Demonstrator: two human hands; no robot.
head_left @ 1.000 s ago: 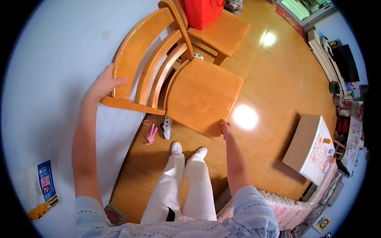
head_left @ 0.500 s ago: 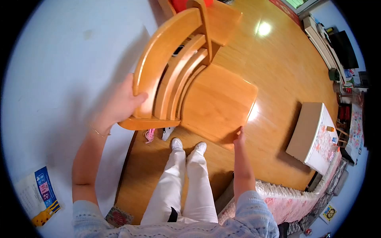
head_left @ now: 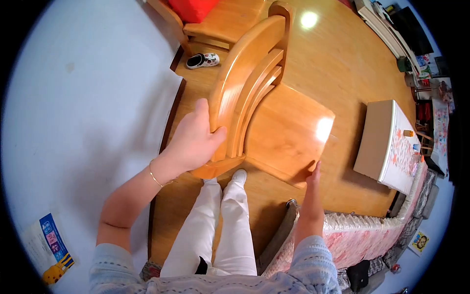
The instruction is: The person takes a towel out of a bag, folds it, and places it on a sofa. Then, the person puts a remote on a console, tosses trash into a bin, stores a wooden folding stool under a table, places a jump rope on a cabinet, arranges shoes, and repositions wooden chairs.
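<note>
A wooden chair (head_left: 289, 130) with a curved, slatted backrest is held in front of my body, above my white-shod feet. My left hand (head_left: 198, 137) is closed around the near side of the backrest, thumb over its front. At the seat's near right corner, my right hand (head_left: 314, 179) grips the edge; its fingers are partly hidden under the seat. The chair's legs are out of sight beneath it. Beyond the backrest, a white clog (head_left: 209, 60) with a dark lining lies on the floor by a second wooden chair (head_left: 220, 24), which carries a red item (head_left: 193, 9).
A pale wall (head_left: 88, 122) runs along my left side. To the right stand a white table (head_left: 377, 142) with small bottles on it and a sofa (head_left: 357, 240) with a pink cover. Wooden floor (head_left: 342, 73) stretches ahead; a cabinet (head_left: 387, 29) lines the far right.
The chair, with both my hands on it, has shifted right in the view, away from the wall. The clog now shows fully behind it, and the pink item on the floor is out of sight.
</note>
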